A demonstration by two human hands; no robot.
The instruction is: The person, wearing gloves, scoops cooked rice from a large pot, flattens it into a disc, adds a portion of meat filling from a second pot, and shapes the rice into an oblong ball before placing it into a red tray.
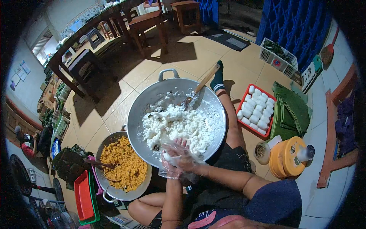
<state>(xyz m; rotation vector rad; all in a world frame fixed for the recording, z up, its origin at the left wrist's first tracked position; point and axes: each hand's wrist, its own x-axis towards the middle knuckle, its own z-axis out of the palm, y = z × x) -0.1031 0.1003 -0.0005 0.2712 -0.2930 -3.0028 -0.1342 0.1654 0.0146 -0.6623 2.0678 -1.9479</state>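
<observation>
Both my hands wear clear plastic gloves and meet over the near edge of a large metal pan (134, 123) of white rice (174, 123). My right hand (183, 156) lies across my left hand (170, 166), palms facing; a bit of white rice shows between them, and the rest is hidden. A wooden-handled spatula (207, 78) leans on the pan's far right rim. Left of it, a second metal pan (148, 177) holds an orange crumbly filling (123, 160) and a wooden spoon (98, 163). To the right, a red tray (239, 121) holds rows of white rice rolls (257, 110).
Banana leaves (290, 111) lie beside the red tray, near a yellow round container (293, 157) and a jar (261, 151). Stacked red and green trays (85, 197) are at lower left. Wooden stools (145, 21) and a long table stand beyond. Another person (28, 143) sits far left.
</observation>
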